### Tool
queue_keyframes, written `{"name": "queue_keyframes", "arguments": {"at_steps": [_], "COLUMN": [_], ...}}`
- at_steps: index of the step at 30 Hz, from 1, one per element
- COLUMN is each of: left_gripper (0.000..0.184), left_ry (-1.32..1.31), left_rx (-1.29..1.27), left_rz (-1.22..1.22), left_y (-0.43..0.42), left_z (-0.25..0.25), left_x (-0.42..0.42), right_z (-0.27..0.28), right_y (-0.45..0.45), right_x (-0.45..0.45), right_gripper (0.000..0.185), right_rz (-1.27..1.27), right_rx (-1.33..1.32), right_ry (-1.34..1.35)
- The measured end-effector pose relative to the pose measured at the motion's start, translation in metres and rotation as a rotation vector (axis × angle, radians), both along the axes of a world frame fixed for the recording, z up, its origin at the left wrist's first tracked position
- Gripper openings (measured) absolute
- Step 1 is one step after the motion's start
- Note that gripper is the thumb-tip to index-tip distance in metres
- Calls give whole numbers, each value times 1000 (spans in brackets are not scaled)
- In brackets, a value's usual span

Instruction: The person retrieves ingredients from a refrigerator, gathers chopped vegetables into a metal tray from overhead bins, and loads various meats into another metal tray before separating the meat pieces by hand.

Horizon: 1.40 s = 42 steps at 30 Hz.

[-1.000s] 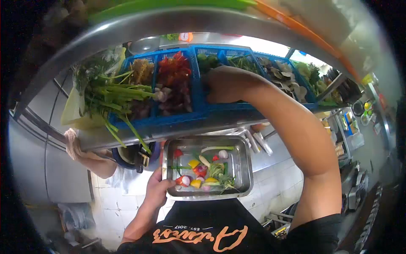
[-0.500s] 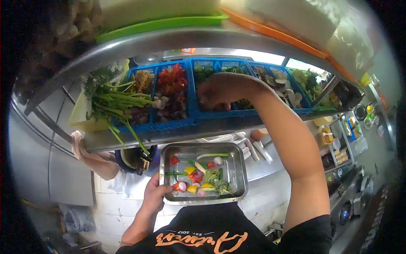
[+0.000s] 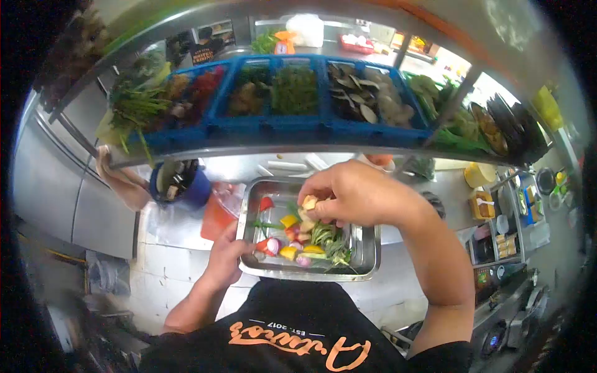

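Observation:
My left hand [image 3: 225, 258] is closed on the left rim of a steel tray [image 3: 249, 186], thumb over the edge. Pinched in the fingers of my right hand [image 3: 360, 191] is a pale tan, knobby piece of ginger [image 3: 309, 202], just above the tray's contents. Cut vegetables lie scattered inside: red pieces [image 3: 266, 203], yellow pieces [image 3: 288, 252], a red onion piece [image 3: 272, 246] and a bundle of green herbs [image 3: 334, 245]. My right hand hides the tray's upper right part.
Blue baskets [image 3: 267, 127] of vegetables and herbs line the metal shelf [image 3: 249, 152] ahead. Below it stand a blue bucket [image 3: 193, 191] and an orange board [image 3: 217, 211] at left. A yellow container [image 3: 479, 175] is at right. Another person [image 3: 205, 46] appears in the background.
My right hand has come down from a blue basket to above the tray, now with the ginger. My left hand still holds the tray. The view has shifted, showing more beyond the shelf.

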<state>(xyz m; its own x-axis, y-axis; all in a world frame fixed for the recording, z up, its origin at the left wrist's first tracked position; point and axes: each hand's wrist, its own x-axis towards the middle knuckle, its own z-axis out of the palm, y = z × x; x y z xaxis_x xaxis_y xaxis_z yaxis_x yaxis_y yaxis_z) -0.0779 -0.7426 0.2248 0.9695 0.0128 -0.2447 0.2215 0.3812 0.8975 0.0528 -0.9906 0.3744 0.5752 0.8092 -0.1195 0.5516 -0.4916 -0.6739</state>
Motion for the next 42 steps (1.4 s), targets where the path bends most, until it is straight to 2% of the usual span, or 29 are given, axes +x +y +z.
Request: {"name": "queue_keyframes", "arguments": {"at_steps": [4,7,8,11,12,15,16,17,19,21,22,25,27,29,30,31,33,35,37,39,41,42], "left_gripper": [45,45,45,44,40,36,33,33,32,32,32,37,59,57,57,57,52,51,49,47,45,43], "left_ry": [22,22,10,-40,1,20,-73,-61,-13,-35,-41,-168,-216,-108,-18,77,138,80,-212,-412,-392,-327], "left_rx": [-74,-78,-63,-20,-75,114,279,270,440,404,382,578,577,395,283,158,124,126,485,657,469,526], "left_rz": [-34,-113,-112,-110,-137,-330,-398,-430,-507,-531,-533,-565,-668,-914,-948,-971,-848,-623,-298,-167,-221,-311], "left_y": [1,10,11,6,7,21,25,20,15,5,-1,-47,-101,-152,-184,-209,-242,-260,-289,-291,-266,-239], "left_z": [-4,-15,-18,-34,-45,-91,-99,-102,-124,-146,-160,-198,-219,-208,-212,-216,-205,-197,-214,-248,-236,-219], "left_x": [3,6,6,11,12,26,33,39,52,60,58,86,124,163,182,197,212,200,203,180,140,109], "right_z": [-3,-4,-10,-29,-36,-75,-88,-105,-162,-215,-234,-296,-329,-351,-357,-364,-377,-384,-383,-380,-395,-385], "right_y": [-5,1,3,9,7,-9,-15,-21,-39,-55,-59,-83,-120,-163,-190,-208,-234,-252,-279,-288,-317,-307], "right_x": [-20,-31,-34,-42,-47,-68,-79,-90,-120,-156,-176,-211,-214,-200,-190,-183,-165,-158,-132,-124,-97,-89], "right_gripper": [25,25,23,20,19,20,19,18,14,11,13,19,22,27,30,32,37,37,36,35,27,24], "right_rz": [-183,-180,-138,-256,-355,-656,-802,-931,-1128,-1326,-1379,-1586,-1788,-1792,-1787,-1754,-1655,-1626,-1573,-1477,-1233,-1119], "right_rx": [-10,-23,-12,-44,19,91,174,273,564,869,951,1152,1214,1153,1104,1102,1074,1000,922,831,802,678], "right_ry": [-50,-81,-164,-359,-279,-90,144,383,576,715,718,666,584,653,687,730,851,888,923,943,1293,1262]}}
